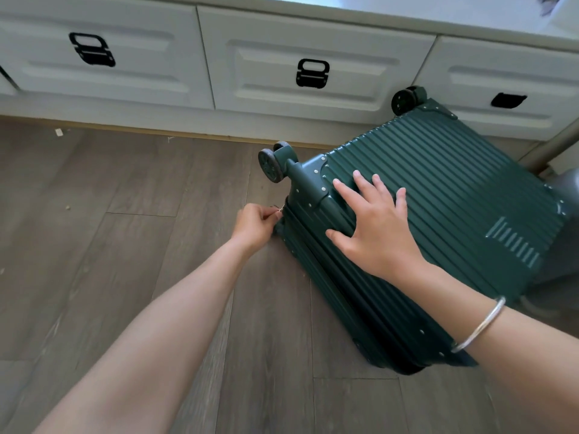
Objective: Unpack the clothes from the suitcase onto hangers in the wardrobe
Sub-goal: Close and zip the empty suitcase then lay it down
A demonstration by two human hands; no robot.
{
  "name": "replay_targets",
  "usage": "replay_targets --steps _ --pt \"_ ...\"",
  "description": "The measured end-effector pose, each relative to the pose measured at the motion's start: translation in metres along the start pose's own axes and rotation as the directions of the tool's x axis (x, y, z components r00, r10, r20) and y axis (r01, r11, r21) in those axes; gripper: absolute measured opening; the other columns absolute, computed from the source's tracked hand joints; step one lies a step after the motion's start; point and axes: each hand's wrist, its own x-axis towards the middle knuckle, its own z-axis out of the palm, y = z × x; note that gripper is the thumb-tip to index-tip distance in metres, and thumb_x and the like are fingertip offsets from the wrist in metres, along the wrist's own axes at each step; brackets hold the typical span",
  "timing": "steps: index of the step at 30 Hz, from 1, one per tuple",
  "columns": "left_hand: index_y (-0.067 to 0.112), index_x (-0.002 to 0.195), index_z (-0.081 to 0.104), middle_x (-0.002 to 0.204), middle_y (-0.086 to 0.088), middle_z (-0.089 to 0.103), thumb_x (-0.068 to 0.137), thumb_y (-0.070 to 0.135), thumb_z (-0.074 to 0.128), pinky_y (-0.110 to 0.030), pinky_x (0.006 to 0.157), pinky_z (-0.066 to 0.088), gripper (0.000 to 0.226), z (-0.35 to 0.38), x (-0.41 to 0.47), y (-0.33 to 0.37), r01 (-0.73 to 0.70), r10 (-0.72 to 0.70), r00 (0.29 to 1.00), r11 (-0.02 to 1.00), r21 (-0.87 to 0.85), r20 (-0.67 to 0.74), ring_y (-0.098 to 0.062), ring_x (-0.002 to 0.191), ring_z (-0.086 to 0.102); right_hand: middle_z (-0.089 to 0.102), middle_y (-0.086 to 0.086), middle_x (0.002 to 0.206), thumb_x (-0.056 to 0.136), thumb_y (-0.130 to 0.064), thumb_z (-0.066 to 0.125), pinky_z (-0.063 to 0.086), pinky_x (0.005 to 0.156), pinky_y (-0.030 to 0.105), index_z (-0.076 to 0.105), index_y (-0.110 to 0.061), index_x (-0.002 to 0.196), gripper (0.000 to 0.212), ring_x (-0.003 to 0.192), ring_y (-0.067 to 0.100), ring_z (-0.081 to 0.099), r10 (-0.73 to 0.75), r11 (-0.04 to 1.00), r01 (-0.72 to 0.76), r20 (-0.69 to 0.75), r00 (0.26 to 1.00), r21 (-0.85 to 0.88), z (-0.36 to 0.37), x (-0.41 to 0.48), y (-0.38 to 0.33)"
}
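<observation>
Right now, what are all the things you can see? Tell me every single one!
suitcase: one, dark green, ribbed, lying shut on the floor, right of the middle
wheels: two showing, grey, at the suitcase's far end
zip pull: one, silvery, at the suitcase's near left corner
drawers: three plainly seen, white, along the top
drawer handles: three plainly seen, black, one on each drawer
floor: grey-brown wood planks, under everything
bangle: one, silver, on the right wrist
left grip: one, a bare hand, pinches the zip pull
right grip: one, a bare hand, fingers spread flat on the suitcase's top
</observation>
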Motion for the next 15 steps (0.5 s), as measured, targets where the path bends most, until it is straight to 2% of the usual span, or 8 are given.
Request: replay_targets --steps 2,6,9,12,15 --pt "0.014 0.107 0.074 0.077 0.0 0.066 0.096 0.024 0.056 -0.023 0.071 0.043 0.023 -0.01 -0.001 -0.002 -0.021 0.021 1.0 0.995 0.094 -0.002 -0.021 0.074 0.065 0.015 0.001 0.16 0.083 -0.04 0.066 -0.003 0.115 0.061 0.023 -0.033 0.15 0.08 0.149 0.026 0.003 -0.003 1.0 0.003 0.01 1.0 0.003 -0.001 0.002 -0.003" --pt "0.016 0.107 0.074 0.082 -0.006 0.069 0.095 0.027 0.057 -0.034 0.084 0.052 0.024 -0.021 -0.01 -0.004 -0.025 0.025 1.0 0.975 0.22 0.004 -0.028 0.083 0.069 0.015 0.0 0.16 0.084 -0.037 0.066 -0.005 0.113 0.064 0.023 -0.033 0.15 0.079 0.149 0.026 0.003 -0.011 1.0 0.011 0.009 1.0 0.02 0.003 0.006 -0.009" --pt "0.013 0.106 0.073 0.077 -0.002 0.064 0.096 0.019 0.054 -0.028 0.079 0.05 0.023 -0.01 -0.038 0.0 -0.032 -0.003 0.983 0.983 0.183 0.183 -0.02 0.072 0.068 0.014 0.001 0.16 0.084 -0.037 0.065 -0.006 0.112 0.065 0.023 -0.032 0.15 0.078 0.149 0.028 0.002 -0.014 1.0 0.014 -0.005 1.0 0.011 0.01 0.008 -0.015" --pt "0.005 0.101 0.073 0.07 -0.007 0.067 0.096 0.021 0.055 -0.028 0.078 0.051 0.024 0.017 -0.071 0.001 -0.067 -0.012 0.92 0.98 0.187 0.393 -0.017 0.07 0.067 0.011 0.002 0.161 0.085 -0.038 0.065 -0.007 0.112 0.064 0.021 -0.03 0.151 0.079 0.149 0.028 -0.001 -0.013 1.0 0.013 0.004 1.0 0.016 0.016 0.006 -0.014" --pt "0.002 0.099 0.071 0.077 -0.012 0.072 0.094 0.012 0.053 -0.025 0.074 0.053 0.021 0.037 -0.085 0.0 -0.026 -0.04 0.905 0.989 0.148 0.424 -0.018 0.068 0.069 0.005 0.001 0.162 0.084 -0.045 0.064 -0.006 0.114 0.062 0.015 -0.032 0.152 0.085 0.149 0.027 -0.004 -0.054 0.998 0.052 0.063 0.997 0.025 0.011 0.0 -0.007"
